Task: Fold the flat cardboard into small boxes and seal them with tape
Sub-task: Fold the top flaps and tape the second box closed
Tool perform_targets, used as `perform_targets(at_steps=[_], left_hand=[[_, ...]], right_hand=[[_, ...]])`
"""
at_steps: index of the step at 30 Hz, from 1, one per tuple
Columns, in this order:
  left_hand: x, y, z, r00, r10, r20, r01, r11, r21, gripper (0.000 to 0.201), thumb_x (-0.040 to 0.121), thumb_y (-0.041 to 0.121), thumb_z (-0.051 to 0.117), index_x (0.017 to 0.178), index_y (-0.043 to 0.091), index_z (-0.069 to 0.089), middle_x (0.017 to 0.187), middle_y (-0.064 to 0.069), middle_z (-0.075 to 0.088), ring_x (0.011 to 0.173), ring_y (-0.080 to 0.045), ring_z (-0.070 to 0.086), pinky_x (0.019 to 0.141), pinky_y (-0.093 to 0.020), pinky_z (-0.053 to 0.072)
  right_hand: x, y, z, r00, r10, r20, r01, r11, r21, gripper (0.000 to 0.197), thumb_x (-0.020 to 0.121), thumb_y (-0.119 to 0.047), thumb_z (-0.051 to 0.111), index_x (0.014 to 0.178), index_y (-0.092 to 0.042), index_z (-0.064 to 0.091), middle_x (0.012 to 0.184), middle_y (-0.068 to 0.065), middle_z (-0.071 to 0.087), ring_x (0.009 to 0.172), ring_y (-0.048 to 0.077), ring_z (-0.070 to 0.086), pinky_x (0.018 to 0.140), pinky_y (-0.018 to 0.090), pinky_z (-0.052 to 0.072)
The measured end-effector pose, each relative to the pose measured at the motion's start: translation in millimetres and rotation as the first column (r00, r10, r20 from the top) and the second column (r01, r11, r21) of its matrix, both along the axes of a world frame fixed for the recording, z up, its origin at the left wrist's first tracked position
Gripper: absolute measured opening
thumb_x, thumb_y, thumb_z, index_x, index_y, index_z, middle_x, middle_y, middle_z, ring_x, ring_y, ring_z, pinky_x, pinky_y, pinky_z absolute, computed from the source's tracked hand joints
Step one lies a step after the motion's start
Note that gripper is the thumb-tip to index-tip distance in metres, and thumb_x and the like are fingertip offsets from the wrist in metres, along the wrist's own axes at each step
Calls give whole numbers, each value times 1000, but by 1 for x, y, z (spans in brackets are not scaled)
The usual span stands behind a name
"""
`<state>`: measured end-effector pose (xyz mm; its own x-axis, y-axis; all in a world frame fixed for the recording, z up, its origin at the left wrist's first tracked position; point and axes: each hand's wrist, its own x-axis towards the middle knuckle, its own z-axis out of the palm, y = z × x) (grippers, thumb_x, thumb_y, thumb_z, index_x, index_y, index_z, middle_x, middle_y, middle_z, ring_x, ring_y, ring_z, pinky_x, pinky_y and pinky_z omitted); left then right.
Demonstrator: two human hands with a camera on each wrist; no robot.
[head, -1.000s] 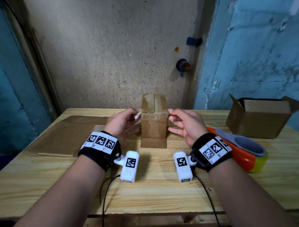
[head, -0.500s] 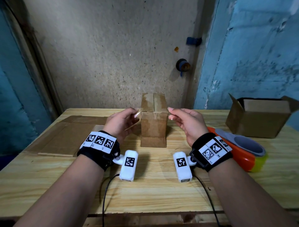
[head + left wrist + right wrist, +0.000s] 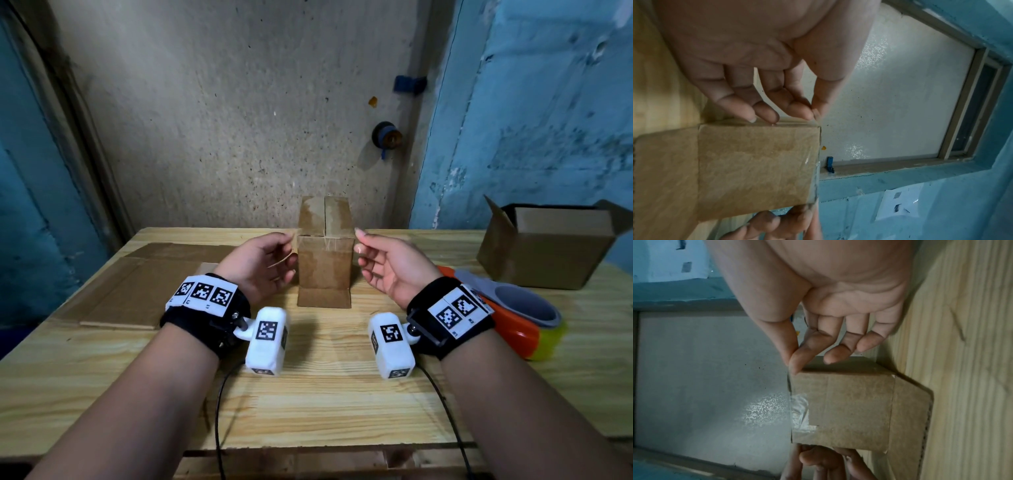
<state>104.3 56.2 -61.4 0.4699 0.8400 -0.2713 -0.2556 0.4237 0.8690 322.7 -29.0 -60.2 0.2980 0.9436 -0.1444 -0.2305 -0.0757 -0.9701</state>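
Observation:
A small brown cardboard box (image 3: 325, 263) stands upright on the wooden table (image 3: 325, 394), with its bottom flap lying out toward me. Clear tape shines across its closed top and down its front. My left hand (image 3: 287, 241) is at the box's upper left edge, and in the left wrist view its thumb and fingers (image 3: 812, 112) pinch a clear tape end there. My right hand (image 3: 359, 240) is at the upper right edge. In the right wrist view its thumb and forefinger (image 3: 793, 365) pinch at the box's top corner (image 3: 842, 410), where the tape runs.
Flat cardboard sheets (image 3: 144, 284) lie on the table's left part. An orange and grey tape dispenser (image 3: 507, 308) lies right of my right wrist. Behind it stands a bigger open box (image 3: 548, 253). The wall is close behind the small box.
Both hands have gone from resting spread against the box's upper sides to pinching at its top edges, and they have drawn slightly outward. The box has not moved.

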Motion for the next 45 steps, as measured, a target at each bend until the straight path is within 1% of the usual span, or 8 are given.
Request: perform_targets(at_steps=[5,7,10,13,20,33,37,45], left_hand=[[-1,0,0,999,-38,5,38,998,-48,17,84,29,71,73,20,61,70,9,58,76,-10,57,75,-27,49],[-1,1,0,999,-53,-2,53,996,-68,17,77,30,73,71,19,61,69,9,56,70,-7,54,62,-21,48],[-1,2,0,997,-82,-4,82,993,-82,18,75,31,73,68,19,61,67,11,52,59,-3,40,41,-13,31],[-2,3,-1,993,-113,28,116,989,-94,19,78,29,70,66,18,61,66,11,49,55,-3,32,36,-12,21],[-2,3,-1,982,-159,105,176,966,-188,24,82,27,69,63,14,65,67,10,49,55,-2,34,35,-9,23],[2,3,-2,972,-143,185,192,939,-286,19,80,23,71,66,10,65,60,9,57,55,-3,47,39,-8,36],[2,3,-2,974,-131,182,181,940,-290,20,80,23,71,67,10,64,60,8,53,55,-3,46,40,-7,37],[4,4,-5,977,-111,181,163,939,-302,17,77,21,78,69,15,64,62,7,52,50,-6,45,40,-15,42]], right_hand=[[-2,-2,4,995,34,-94,-41,996,-74,12,91,-31,75,88,-20,71,76,-7,68,74,10,59,76,27,43],[-3,-2,5,992,35,-118,-46,995,-90,14,93,-30,73,84,-19,71,75,-7,67,74,10,58,76,26,43],[-2,-3,5,989,47,-138,-61,993,-96,15,86,-31,76,86,-17,71,74,-6,68,74,10,57,75,27,45],[-2,-3,5,985,55,-163,-73,992,-107,18,81,-31,78,87,-16,71,73,-6,70,73,11,57,75,26,46],[-3,0,4,969,51,-241,-88,985,-147,17,86,-31,78,81,-16,72,72,-8,67,67,8,50,73,26,44],[-2,8,-3,942,66,-329,-111,986,-121,20,76,-31,81,66,-15,74,69,-6,63,58,9,48,81,30,48],[-2,8,-3,938,65,-340,-114,986,-125,19,74,-31,81,71,-14,73,69,-6,64,58,9,48,83,31,49],[1,6,-2,929,96,-359,-144,984,-109,16,79,-32,81,80,-19,71,73,-4,67,57,11,50,104,36,47]])
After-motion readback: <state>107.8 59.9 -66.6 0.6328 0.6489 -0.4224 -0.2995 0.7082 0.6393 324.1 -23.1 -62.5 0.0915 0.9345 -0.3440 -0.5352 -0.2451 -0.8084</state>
